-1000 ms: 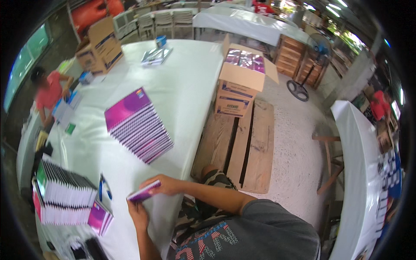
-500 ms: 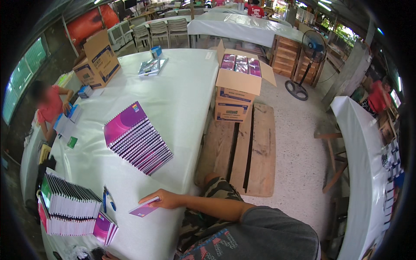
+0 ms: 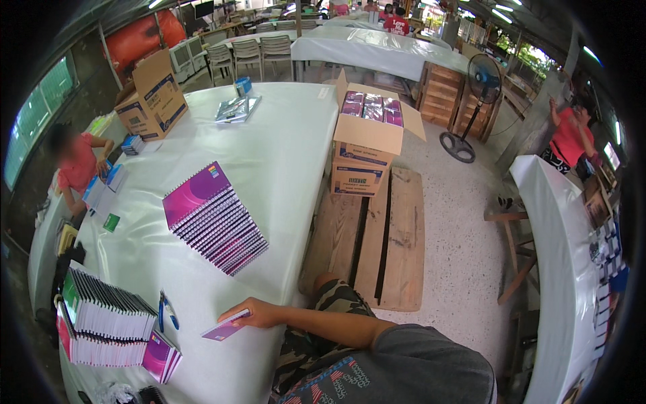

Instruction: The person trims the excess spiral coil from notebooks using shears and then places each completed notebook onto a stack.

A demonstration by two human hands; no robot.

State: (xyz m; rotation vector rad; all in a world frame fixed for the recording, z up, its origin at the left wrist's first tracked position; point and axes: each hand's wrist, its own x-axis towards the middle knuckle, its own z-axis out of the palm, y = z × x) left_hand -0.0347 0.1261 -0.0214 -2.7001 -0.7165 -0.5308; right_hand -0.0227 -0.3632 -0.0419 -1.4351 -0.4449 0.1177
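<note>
My right hand [image 3: 259,313] reaches left across my body and holds a thin purple notebook [image 3: 225,328] by its edge, just above the near edge of the white-covered table [image 3: 282,135]. My left hand is out of sight. To the left of the notebook lie a blue pen [image 3: 163,311], a small pile of purple notebooks [image 3: 160,357] and a fanned row of dark-edged notebooks [image 3: 108,313]. A long fanned spread of purple spiral notebooks [image 3: 215,219] lies farther up the table.
An open cardboard box [image 3: 367,145] of purple notebooks stands on a wooden pallet [image 3: 383,236] right of the table. Another box [image 3: 153,97] sits at the table's far left. A person in red [image 3: 77,165] works at the left side. A floor fan [image 3: 474,101] and a second white table [image 3: 558,256] are to the right.
My left hand, which also touched the purple notebook a second ago, has dropped out of view. My right hand keeps the notebook and has moved slightly toward me.
</note>
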